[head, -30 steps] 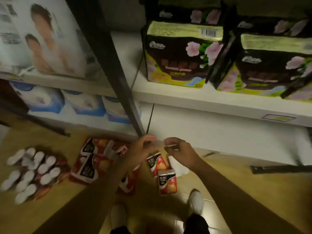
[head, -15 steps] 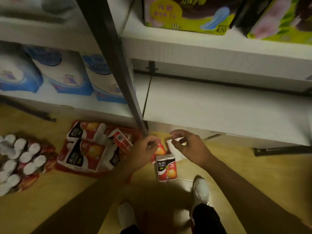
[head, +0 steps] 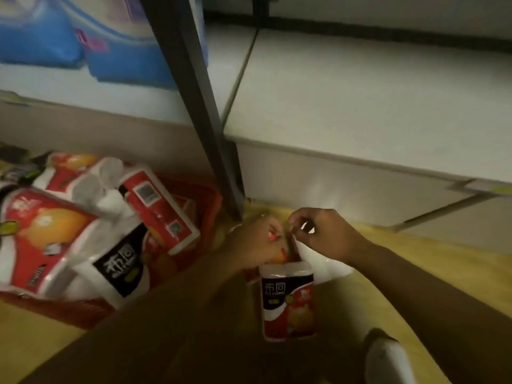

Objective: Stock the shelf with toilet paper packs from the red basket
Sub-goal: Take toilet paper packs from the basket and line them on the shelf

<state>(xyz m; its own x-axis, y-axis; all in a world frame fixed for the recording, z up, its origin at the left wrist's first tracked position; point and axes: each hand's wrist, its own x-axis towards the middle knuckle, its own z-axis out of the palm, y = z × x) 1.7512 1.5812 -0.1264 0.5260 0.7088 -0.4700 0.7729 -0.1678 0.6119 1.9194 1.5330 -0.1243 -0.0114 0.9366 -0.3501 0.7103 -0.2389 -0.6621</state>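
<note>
A red, white and black toilet paper pack (head: 288,300) hangs low over the wooden floor. My left hand (head: 257,242) pinches its plastic wrap at the top. Just to the right, my right hand (head: 324,234) pinches the same wrap with thumb and fingertips. The red basket (head: 205,206) sits on the floor to the left, and several more packs (head: 66,234) are piled in it. The white bottom shelf (head: 360,106) stands bare behind my hands.
A dark metal shelf post (head: 194,106) comes down to the floor just left of my hands. Blue packages (head: 83,42) fill the left shelf bay. My white shoe (head: 388,358) is at the bottom right. A white plastic piece (head: 329,264) lies on the floor under my right hand.
The view has tilted down and moved closer to the floor. Both hands stay on the wrap of the pack and have sunk lower, with the pack hanging below them.
</note>
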